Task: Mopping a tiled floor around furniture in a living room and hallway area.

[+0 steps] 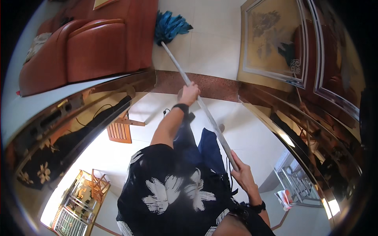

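My left hand (190, 93) is closed around the middle of a long pale mop handle (210, 117). Lower down, my right hand (242, 174) grips the handle near its top end. The handle slants away from me to a mop head of blue cloth strips (171, 26), which rests on the pale tiled floor (212, 50). The strips fan out to the right and lie close against the base of a reddish-brown leather sofa (97, 50). I wear a dark band on each wrist.
A dark reddish threshold strip (196, 83) crosses the floor ahead, between glossy door-frame sides. To the right stands a glossy panel with a framed picture (271, 41), reflecting the sofa. A slatted wooden chair (119, 132) is at the left, and a metal railing (301, 183) at the lower right.
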{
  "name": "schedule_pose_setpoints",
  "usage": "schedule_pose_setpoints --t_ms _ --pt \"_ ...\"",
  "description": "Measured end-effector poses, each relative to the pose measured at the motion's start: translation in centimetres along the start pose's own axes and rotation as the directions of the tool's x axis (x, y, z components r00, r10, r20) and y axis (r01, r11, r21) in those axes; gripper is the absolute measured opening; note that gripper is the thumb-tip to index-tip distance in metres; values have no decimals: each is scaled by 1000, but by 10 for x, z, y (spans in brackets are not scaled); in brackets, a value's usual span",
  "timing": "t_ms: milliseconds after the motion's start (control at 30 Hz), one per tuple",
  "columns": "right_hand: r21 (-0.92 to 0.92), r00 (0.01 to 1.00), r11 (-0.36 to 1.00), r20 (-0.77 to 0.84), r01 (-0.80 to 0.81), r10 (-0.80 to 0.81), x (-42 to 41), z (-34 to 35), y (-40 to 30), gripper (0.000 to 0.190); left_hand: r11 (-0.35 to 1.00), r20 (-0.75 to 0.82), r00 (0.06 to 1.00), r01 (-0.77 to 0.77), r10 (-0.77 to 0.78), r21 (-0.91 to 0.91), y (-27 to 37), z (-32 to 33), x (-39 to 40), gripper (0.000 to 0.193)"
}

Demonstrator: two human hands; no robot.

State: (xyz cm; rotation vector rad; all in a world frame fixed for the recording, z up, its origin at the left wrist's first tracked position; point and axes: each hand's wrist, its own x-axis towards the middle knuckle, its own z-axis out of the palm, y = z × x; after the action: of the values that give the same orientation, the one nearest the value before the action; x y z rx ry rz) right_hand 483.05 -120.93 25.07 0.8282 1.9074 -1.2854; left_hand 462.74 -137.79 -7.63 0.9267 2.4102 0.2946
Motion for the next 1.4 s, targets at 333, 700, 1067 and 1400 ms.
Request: schedule_pose_setpoints --t_ms 333,700,1067,1400 --pt "-323 983 939 96 -116 154 -125 -103 129 66 996 115 990 72 -79 61 200 102 -104 10" --pt "-535 994 838 -70 -108 84 -315 -177 273 70 881 136 885 -407 445 -240 440 190 -136 15" --pt "152 736 728 -3 -668 677 -366 -144 213 76 735 114 805 -463 583 -495 473 173 -178 7" --pt "49 850 864 218 -501 480 -242 -19 194 74 894 67 939 -299 339 -335 237 175 -235 19"
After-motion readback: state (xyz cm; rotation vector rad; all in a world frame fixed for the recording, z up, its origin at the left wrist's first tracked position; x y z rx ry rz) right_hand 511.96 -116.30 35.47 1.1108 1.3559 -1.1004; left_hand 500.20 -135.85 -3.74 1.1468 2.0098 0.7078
